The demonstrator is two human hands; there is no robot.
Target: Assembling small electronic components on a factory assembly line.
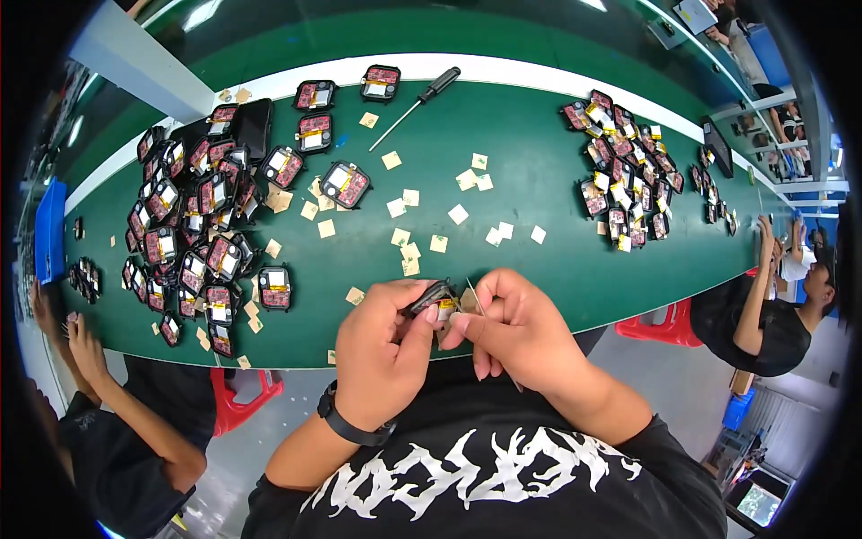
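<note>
Near the front edge of the green table, my left hand (386, 346) is closed around a small black device housing (433, 295), tilted on its side. Yellow tape and a bit of white show at its opening. Close against it, my right hand (521, 328) pinches a thin metal tool (475, 292), whose kind I cannot make out. A tan square piece (468, 301) shows between the two hands; which fingers touch it is hidden. The thumbs of both hands almost meet at the housing.
A large heap of open black housings (211, 193) with red boards lies left; another pile (628, 162) lies right. Pale adhesive squares (458, 214) are scattered mid-table. A screwdriver (417, 106) lies at the back. Co-workers sit left (117, 431) and right (763, 314).
</note>
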